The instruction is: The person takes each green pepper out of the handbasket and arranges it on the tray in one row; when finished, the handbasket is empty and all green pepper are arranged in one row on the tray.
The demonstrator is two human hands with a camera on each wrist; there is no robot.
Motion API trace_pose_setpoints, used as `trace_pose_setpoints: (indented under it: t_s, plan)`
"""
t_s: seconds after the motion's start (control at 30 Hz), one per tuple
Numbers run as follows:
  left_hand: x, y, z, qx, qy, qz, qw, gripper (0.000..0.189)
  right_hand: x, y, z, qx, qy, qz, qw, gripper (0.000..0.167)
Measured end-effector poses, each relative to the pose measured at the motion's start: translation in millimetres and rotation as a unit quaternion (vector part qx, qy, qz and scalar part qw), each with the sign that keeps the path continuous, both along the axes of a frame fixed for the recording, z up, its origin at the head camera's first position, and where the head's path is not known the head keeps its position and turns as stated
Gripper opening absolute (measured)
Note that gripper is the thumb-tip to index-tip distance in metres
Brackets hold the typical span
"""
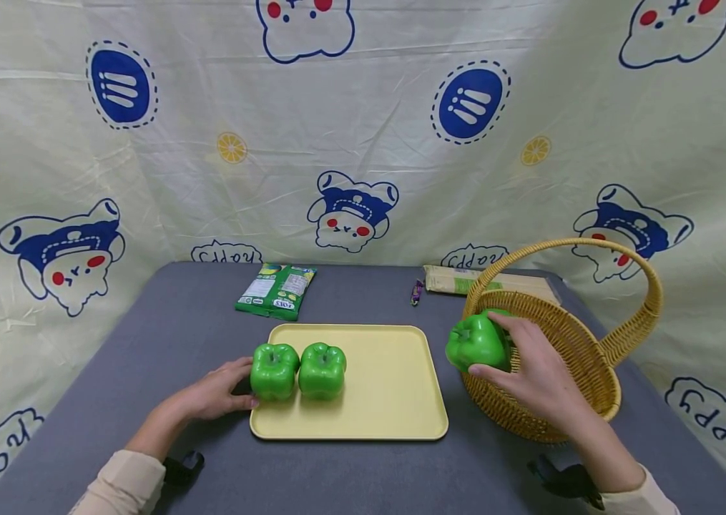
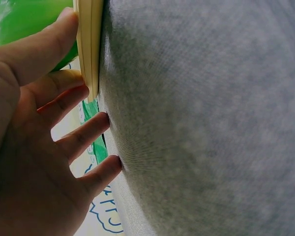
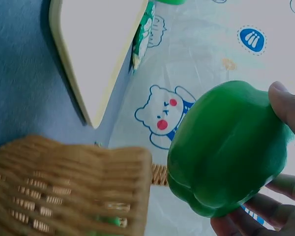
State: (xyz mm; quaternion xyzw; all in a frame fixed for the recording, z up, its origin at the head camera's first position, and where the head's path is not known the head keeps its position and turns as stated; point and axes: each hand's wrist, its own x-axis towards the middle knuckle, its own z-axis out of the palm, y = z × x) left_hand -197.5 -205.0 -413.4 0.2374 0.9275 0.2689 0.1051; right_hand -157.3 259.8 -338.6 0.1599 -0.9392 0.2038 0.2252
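Note:
My right hand (image 1: 536, 368) grips a glossy green bell pepper (image 1: 478, 342) between thumb and fingers, at the left rim of a wicker basket (image 1: 584, 357) with a tall arched handle. In the right wrist view the held pepper (image 3: 228, 150) is up beside the basket wall (image 3: 103, 182). A pale yellow tray (image 1: 382, 386) lies on the table, bearing two more green bell peppers, a left one (image 1: 274, 372) and a right one (image 1: 322, 372), side by side. My left hand (image 1: 224, 390) rests at the tray's left edge, fingers spread, thumb at the rim (image 2: 88, 49) in the left wrist view.
Behind the tray lies a green snack bag (image 1: 277, 291). A small purple wrapped item (image 1: 417, 292) and a flat beige package (image 1: 449, 280) lie at the back right, the package partly behind the basket. A printed cloth (image 1: 363, 107) hangs behind the grey table (image 1: 363, 476).

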Motion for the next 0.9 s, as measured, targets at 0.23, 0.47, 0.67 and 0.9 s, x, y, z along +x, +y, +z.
trace_pose_setpoints:
  t_s: [0.23,0.47,0.67,0.9]
  plan:
    - [0.1,0.0,0.8,0.0,-0.002,0.0,1.0,0.065,-2.3,-12,-3.4,-0.005,0.011,0.018,0.9998,0.083]
    - [-0.3,-0.1,0.3,-0.002,0.001,-0.001,1.0,0.065,-5.0,-23,-8.2,-0.02,-0.005,0.047,0.9987,0.086]
    - [-0.7,-0.6,-0.2,-0.002,0.002,-0.004,1.0,0.065,-6.7,-35,-11.4,-0.037,-0.031,0.069,0.9964,0.087]
    - [-0.7,0.2,-0.2,-0.002,-0.008,0.002,1.0,0.068,-12.1,-49,-15.5,-0.074,-0.056,0.098,0.9908,0.088]
